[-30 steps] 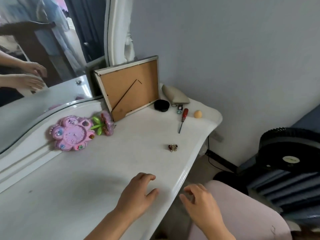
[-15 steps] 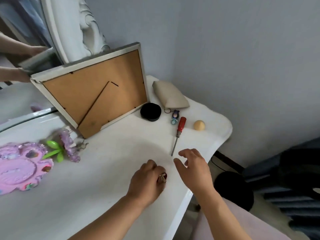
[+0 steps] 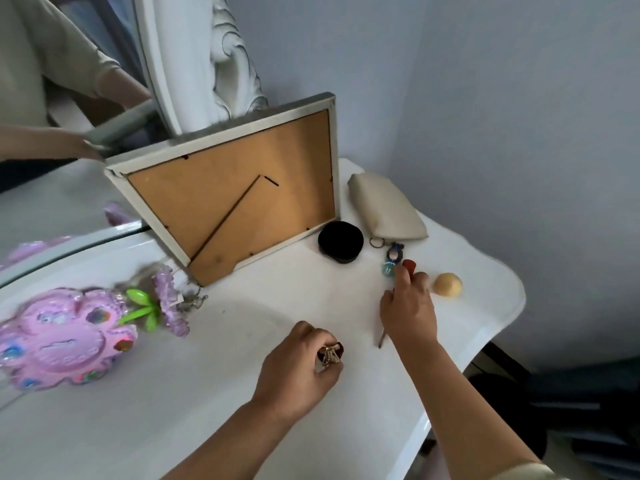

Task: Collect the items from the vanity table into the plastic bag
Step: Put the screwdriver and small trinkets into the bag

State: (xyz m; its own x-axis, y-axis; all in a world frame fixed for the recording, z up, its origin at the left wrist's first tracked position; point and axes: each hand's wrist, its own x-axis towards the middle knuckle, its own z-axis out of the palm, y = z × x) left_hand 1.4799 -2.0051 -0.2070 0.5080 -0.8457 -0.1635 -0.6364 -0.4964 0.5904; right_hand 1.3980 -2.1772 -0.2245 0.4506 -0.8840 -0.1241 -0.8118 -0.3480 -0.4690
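Two bare hands were at work over the glossy white vanity table (image 3: 485, 282), and the step in hand looked like the gathering of small items. The left hand (image 3: 298, 368) was curled closed around a small gold-and-dark-red hair clip (image 3: 330, 354), pinched between thumb and forefinger just above the tabletop. The right hand (image 3: 408, 313) lay over a red-handled screwdriver (image 3: 408, 264), its fingers bent down onto the handle; only the red butt end and the metal tip showed, so whether the grasp had closed could not be told. Just beside it sat a small beige sponge ball (image 3: 447, 285) and a blue doll keyring (image 3: 393, 259), with a round black compact (image 3: 340, 242) and a beige fabric pouch (image 3: 384, 207) behind. A pink flower-shaped clock (image 3: 65, 336) lay well apart at the left. No plastic bag was in view. By my judgement, the next move called for firming the hold on the screwdriver, lifting it clear of the keyring, and finding the bag.
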